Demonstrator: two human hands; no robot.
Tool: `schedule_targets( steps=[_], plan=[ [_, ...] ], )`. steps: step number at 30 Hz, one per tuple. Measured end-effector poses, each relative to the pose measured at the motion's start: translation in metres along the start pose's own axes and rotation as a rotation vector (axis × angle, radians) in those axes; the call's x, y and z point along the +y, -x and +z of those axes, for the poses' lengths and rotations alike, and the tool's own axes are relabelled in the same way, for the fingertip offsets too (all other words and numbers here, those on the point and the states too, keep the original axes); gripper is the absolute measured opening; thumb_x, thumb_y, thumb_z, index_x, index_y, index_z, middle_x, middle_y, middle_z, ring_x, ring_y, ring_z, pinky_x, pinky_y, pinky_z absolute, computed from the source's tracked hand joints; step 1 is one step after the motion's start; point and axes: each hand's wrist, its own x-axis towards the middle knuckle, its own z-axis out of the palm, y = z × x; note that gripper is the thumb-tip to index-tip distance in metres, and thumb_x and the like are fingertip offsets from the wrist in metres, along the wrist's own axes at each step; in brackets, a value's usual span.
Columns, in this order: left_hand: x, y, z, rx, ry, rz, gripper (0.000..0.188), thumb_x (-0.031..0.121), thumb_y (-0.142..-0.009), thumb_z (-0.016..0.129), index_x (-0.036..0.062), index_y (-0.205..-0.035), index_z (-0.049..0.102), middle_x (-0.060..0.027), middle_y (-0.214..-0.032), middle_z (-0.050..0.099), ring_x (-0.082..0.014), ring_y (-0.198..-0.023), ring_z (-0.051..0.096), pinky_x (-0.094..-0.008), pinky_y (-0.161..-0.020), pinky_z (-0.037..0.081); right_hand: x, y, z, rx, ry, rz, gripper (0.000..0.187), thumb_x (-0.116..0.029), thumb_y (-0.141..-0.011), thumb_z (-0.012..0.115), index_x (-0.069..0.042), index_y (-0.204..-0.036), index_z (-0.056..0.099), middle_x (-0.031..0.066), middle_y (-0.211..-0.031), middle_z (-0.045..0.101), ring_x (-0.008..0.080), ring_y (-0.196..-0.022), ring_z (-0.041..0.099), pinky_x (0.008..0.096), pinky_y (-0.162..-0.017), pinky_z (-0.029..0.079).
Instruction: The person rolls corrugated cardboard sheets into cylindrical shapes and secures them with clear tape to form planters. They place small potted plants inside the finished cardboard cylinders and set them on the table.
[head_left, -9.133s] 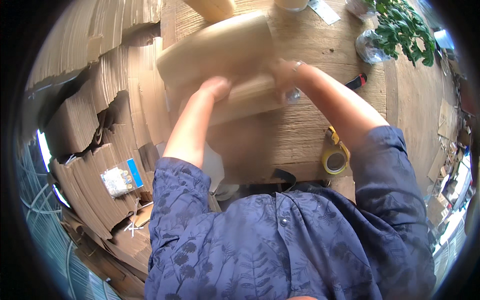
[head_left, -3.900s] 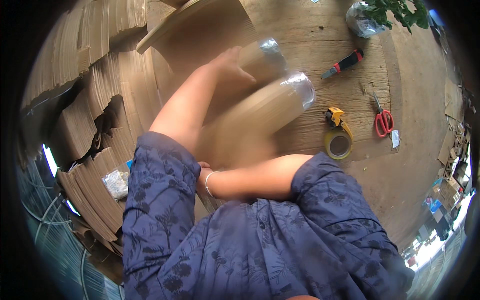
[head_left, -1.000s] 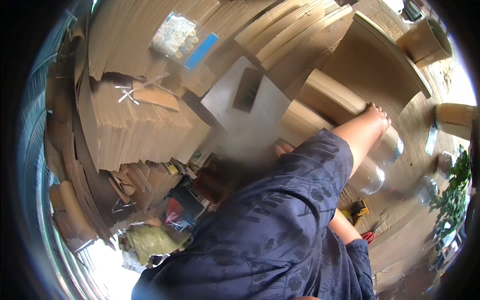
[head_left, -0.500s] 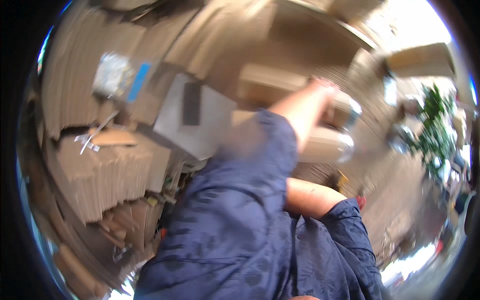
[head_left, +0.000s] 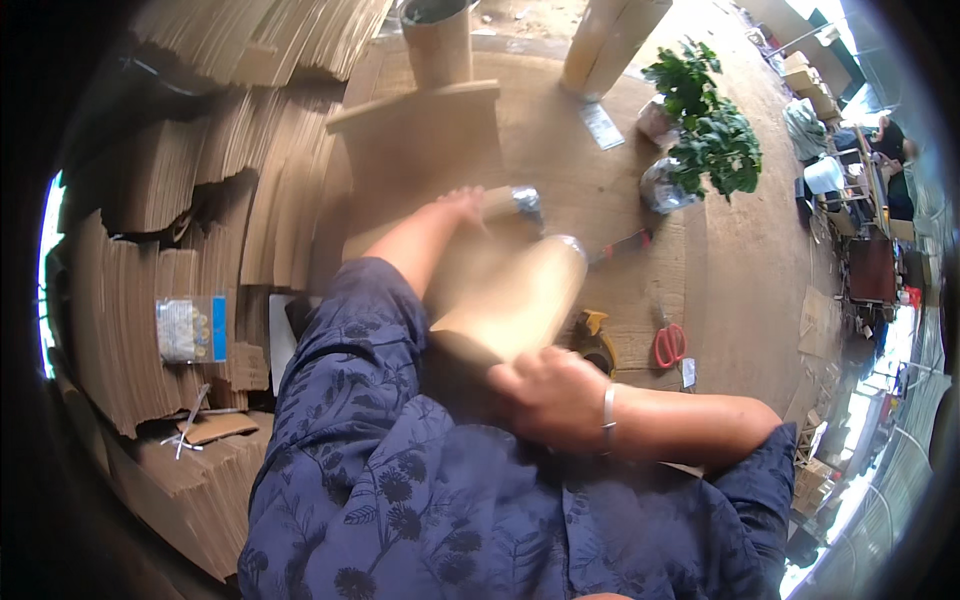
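A blurred tan cardboard piece [head_left: 515,298], tube-like with a rounded far end, slants up off the table in front of me. My right hand [head_left: 548,395], with a pale bangle at the wrist, is closed on its near end. Beyond it to the left, my left hand [head_left: 458,210] rests on a second cardboard piece [head_left: 500,203] that has shiny clear plastic at its right end. The left fingers look stretched over it, though motion smears them. What lies under the slanted piece is hidden.
Right of the hands lie a yellow tape dispenser [head_left: 597,340], red-handled scissors [head_left: 669,343] and a dark tool with a red end [head_left: 625,245]. Leafy plants [head_left: 715,145] stand farther back. A tall cardboard tube [head_left: 438,45] is at the far side. Stacked cardboard sheets [head_left: 190,250] line the left.
The view has swung round to the right, so the plants and tools sit nearer the middle. My right hand, hidden before, now shows gripping the slanted cardboard piece.
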Motion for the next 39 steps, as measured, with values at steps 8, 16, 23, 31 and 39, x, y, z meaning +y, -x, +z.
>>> schedule_targets(
  steps=[8, 16, 23, 31, 39],
  plan=[
    [-0.017, -0.011, 0.021, 0.099, 0.02, -0.017, 0.1, 0.046, -0.071, 0.082, 0.0129, -0.152, 0.034, -0.0169, -0.154, 0.041, -0.035, -0.145, 0.037, -0.0511, -0.117, 0.033, 0.158, 0.09, -0.018, 0.645, -0.308, 0.421, 0.008, -0.005, -0.074, 0.072, -0.011, -0.075, 0.067, 0.006, -0.078, 0.057, 0.023, -0.073, 0.062, 0.0357, -0.061, 0.052],
    [0.063, 0.087, -0.07, -0.098, 0.037, 0.003, 0.13, 0.054, -0.053, 0.092, 0.0062, -0.155, 0.027, -0.0173, -0.156, 0.037, -0.0342, -0.144, 0.036, -0.0448, -0.119, 0.033, 0.267, 0.039, -0.048, 0.769, -0.318, 0.464, 0.011, -0.008, -0.077, 0.078, -0.004, -0.084, 0.071, 0.0114, -0.081, 0.064, 0.0285, -0.074, 0.064, 0.0361, -0.067, 0.053],
    [0.049, 0.066, -0.069, -0.12, 0.143, -0.023, 0.131, 0.053, -0.051, 0.093, 0.0064, -0.155, 0.028, -0.0199, -0.155, 0.036, -0.0356, -0.145, 0.033, -0.0482, -0.118, 0.032, 0.337, 0.028, -0.075, 0.815, -0.103, 0.389, 0.016, -0.008, -0.082, 0.078, -0.001, -0.094, 0.068, 0.0071, -0.088, 0.063, 0.0212, -0.076, 0.065, 0.031, -0.071, 0.052],
    [0.006, 0.01, -0.007, 0.015, 0.047, -0.013, 0.129, 0.052, -0.054, 0.091, 0.0052, -0.156, 0.026, -0.0199, -0.159, 0.032, -0.0359, -0.148, 0.03, -0.0452, -0.121, 0.028, 0.418, -0.015, -0.033, 0.692, 0.187, 0.638, 0.03, -0.022, -0.087, 0.075, -0.004, -0.108, 0.065, 0.0124, -0.1, 0.064, 0.0286, -0.088, 0.065, 0.0353, -0.08, 0.052],
    [-0.006, 0.007, -0.01, -0.021, 0.141, -0.001, 0.125, 0.041, -0.054, 0.093, 0.001, -0.154, 0.03, -0.0215, -0.153, 0.04, -0.0338, -0.144, 0.036, -0.0391, -0.121, 0.031, 0.395, -0.034, 0.042, 0.67, -0.138, 0.656, 0.045, -0.029, -0.087, 0.076, -0.004, -0.121, 0.061, 0.0162, -0.113, 0.064, 0.0315, -0.101, 0.064, 0.0375, -0.089, 0.051]
  ],
)
